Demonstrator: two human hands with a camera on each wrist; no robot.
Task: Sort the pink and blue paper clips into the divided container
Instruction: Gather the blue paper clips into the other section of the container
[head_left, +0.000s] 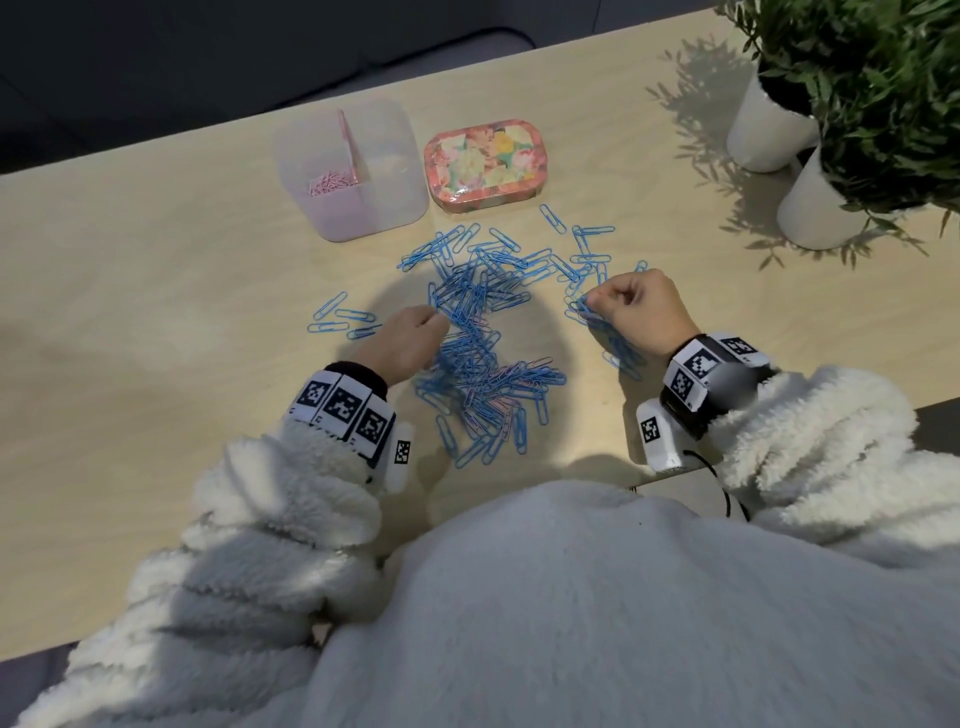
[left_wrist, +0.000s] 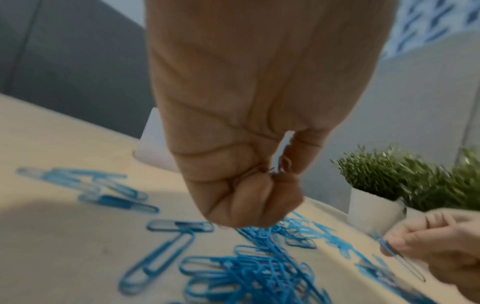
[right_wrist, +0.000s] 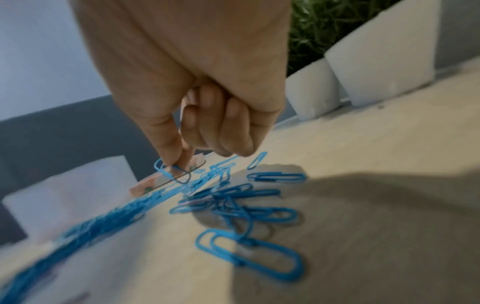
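- Nearest the person, the big tangle of blue paper clips (head_left: 483, 358) sprawls on the table (head_left: 156, 338) between the 2 hands, its long run stretching away from the body toward the far edge; a few pink paper clips (head_left: 498, 402) show through at its near end.
- The left hand (head_left: 402, 343) sits at the pile's left flank, fingers curled tight; the left wrist view shows something thin and reddish pinched in them, too blurred to name.
- The right hand (head_left: 641, 309) is at the pile's right edge, thumb and forefinger pinching a single blue clip (right_wrist: 171, 171) lifted off the table, its long axis slanting down to the right in the wrist view; the other fingers are curled in.
- Farther off, up and left of both hands, stands the divided container (head_left: 353, 171). Its left compartment holds pink clips; the right one looks bare, which I'd judge is where the blues go.
- The left hand is nearer the container; the right must reach across the pile.
- Beside the container lies a floral tin (head_left: 485, 158); 2 potted plants (head_left: 852, 78) stand far right.
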